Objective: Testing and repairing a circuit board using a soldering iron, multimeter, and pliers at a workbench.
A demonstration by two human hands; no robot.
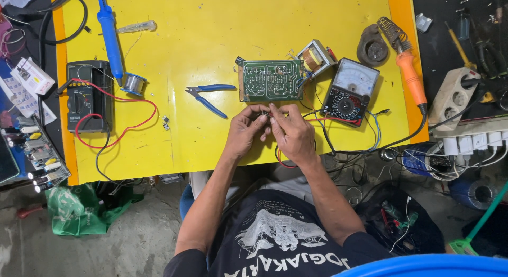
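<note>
Wires point(267, 114), red & black, sit pinched between both hands at the near-middle of the yellow table point(211, 23), just below the green board point(271, 80). Left hand point(245, 131) has fingers curled shut on the wire ends, thumb pressed in. Right hand point(291, 134) likewise closed, fingertips meeting the left's over the same small bit; what exactly is at the tips is too small to tell. A red loop hangs under the right wrist.

Board lies flat, solder side up, w/ a small transformer point(315, 57) touching its upper right corner. Right of that, an analog meter point(350, 91), tilted, its leads running toward the hands. Blue pliers point(207, 95) lie left of the board, jaws part open. Further left: solder spool point(134, 83), blue desoldering pump point(109, 33), and a dark digital meter point(87, 96) w/ red & black leads looped across the table. Orange soldering iron point(410, 76) rests at the right edge, coil stand point(392, 33) above it. Power strip point(452, 97) off the table to the right, on a black surface. Green bag point(79, 211) on the floor, lower left.
</note>
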